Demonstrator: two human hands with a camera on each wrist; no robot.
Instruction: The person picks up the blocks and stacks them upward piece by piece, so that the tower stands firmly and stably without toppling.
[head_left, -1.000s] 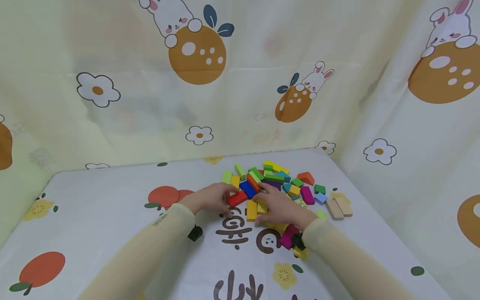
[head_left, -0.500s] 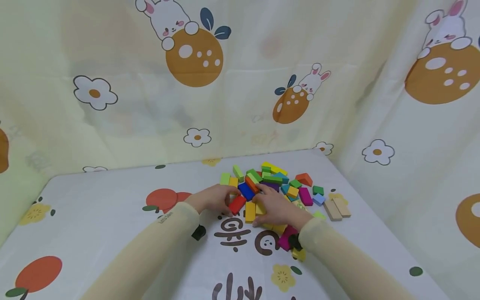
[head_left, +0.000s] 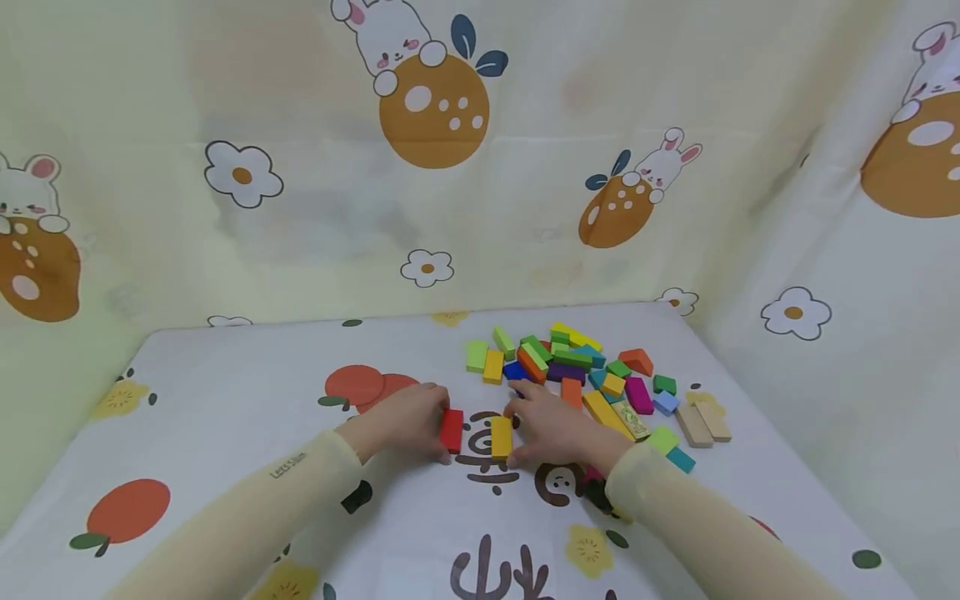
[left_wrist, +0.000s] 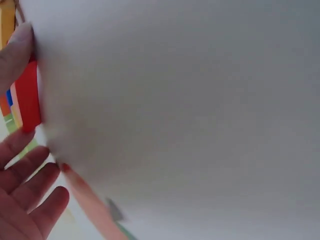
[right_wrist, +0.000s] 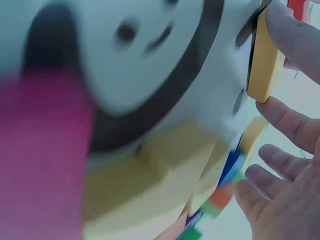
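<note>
Ref. landmark: yellow block (head_left: 502, 438), on white printed tabletop (head_left: 247, 367), over a brown printed character. R hand (head_left: 552, 427) grips yellow block by its ends: thumb at near end, index fingertip at far end; remaining fingers extended, clear of it (ref. R wrist view). L hand (head_left: 412, 422) grips red block (head_left: 452, 431) in same manner, thumb near, fingertip far. Red block pos.: immed. left of yellow block, apart from it, approx. parallel. Beyond yellow block: blue block (head_left: 516, 372), partly hidden by R hand; lime block (head_left: 476, 356), slightly further left. Beyond and to right of yellow block: orange block (head_left: 572, 392), magenta block (head_left: 639, 395), red wedge (head_left: 637, 361). Well to right of yellow block: two plain wood blocks (head_left: 693, 427), side by side. Backdrop beyond yellow block: printed curtain (head_left: 322, 225), w/ rabbits, fruit, flowers.
</note>
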